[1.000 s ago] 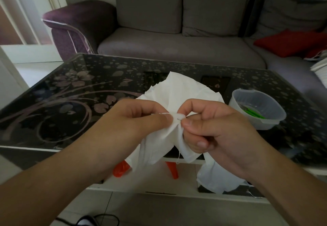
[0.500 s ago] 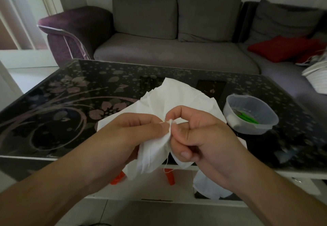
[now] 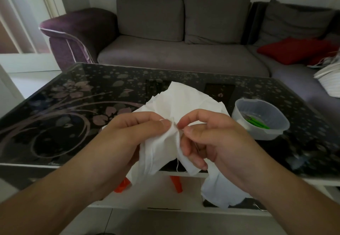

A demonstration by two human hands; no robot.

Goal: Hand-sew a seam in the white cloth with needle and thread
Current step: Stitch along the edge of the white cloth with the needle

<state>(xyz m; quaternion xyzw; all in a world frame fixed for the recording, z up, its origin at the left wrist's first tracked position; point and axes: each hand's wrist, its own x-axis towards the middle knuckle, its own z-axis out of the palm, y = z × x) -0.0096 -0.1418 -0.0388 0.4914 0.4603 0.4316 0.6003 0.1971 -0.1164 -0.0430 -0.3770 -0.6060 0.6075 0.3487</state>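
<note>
Head view: white cloth [image 3: 184,104] bunched above the tabletop [image 3: 73,106] edge, left hand [image 3: 128,133] fingers pinching the fold, right hand [image 3: 211,135] fingers pinched at the stitch, needle too small to see; judged best: keep fold taut, draw thread [image 3: 177,163] through evenly.

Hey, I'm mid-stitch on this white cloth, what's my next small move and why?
Probably draw the right hand away to pull the thread through. Its fingers pinch at the fold of the white cloth that the left hand grips, and slack thread hangs below.
</note>
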